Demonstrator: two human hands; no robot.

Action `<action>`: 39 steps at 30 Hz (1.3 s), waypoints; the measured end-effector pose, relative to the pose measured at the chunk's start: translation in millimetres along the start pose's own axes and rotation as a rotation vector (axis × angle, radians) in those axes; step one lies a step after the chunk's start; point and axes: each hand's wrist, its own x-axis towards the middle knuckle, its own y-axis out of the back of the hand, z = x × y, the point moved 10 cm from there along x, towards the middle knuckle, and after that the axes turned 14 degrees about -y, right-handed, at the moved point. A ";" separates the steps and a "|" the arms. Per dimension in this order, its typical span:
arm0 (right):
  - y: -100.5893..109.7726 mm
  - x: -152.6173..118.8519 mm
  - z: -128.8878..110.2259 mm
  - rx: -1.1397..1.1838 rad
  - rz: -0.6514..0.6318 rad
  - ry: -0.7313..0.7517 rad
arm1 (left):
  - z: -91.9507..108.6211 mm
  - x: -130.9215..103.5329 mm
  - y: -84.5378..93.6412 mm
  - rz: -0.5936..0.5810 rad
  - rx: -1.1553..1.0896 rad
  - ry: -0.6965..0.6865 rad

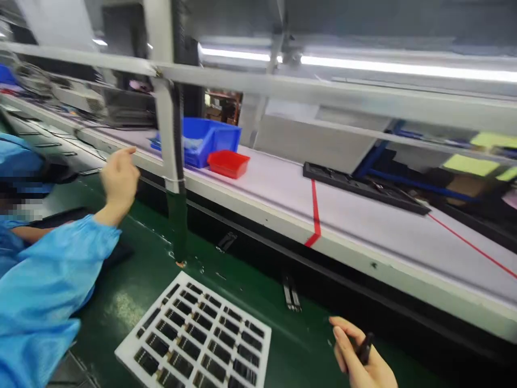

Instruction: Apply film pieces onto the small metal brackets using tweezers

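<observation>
My left hand, in a blue sleeve, is raised at the left above the green bench. Its fingers are loosely bent with the index finger out, and nothing shows in them. At the lower right my right hand is closed around a dark, pen-like tool; thumb and index finger come close together, and whether their tips pinch anything small is unclear. Between the hands lies a white tray with rows of dark flat parts in its slots. Thin dark strips lie on the bench beyond it.
A raised shelf with a metal post runs behind the bench. It carries a blue bin, a red tray and a long black tray. A person in a blue cap is close at the left edge.
</observation>
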 end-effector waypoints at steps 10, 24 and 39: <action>20.0 1.3 45.3 -0.288 -0.270 0.216 | 151.0 -358.3 -271.3 -0.987 -0.256 -0.034; 129.7 -54.8 268.6 0.406 -0.008 -0.168 | 179.0 -613.1 -319.6 -0.882 -0.718 0.870; 169.3 -113.9 337.7 0.626 -0.005 -0.307 | 219.2 -675.4 -305.1 -0.970 -0.628 0.598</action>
